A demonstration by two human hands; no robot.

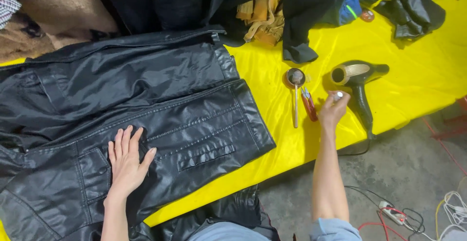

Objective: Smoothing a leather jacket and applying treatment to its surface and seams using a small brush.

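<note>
While the left hand [125, 160] lies flat with fingers spread on the black leather jacket [146, 119], pinning it beside a chest pocket, the right hand [333, 108] is closed around a small silvery object [338, 95], lifted just above the yellow worktop [413, 85]. The jacket stretches across the left half of the worktop, its hem running to the near edge. Just left of the right hand lie a red-handled tool [309, 105] and a long-stemmed tool with a round cup-like head [295, 78]; just right of it rests a dark hair dryer [359, 80], its nozzle facing left and its cord trailing off the near edge. The step looks best served by keeping the flat palm firm so the panel stays smooth, and by bringing the small object across low, clear of the tools and the dryer. What the silvery object is cannot be made out, since the fingers cover most of it. Heaped garments [272, 12] at the far side hide the worktop's back edge, the jacket's left part runs out of view, and cables [404, 216] on the floor are cut off at the near right.
</note>
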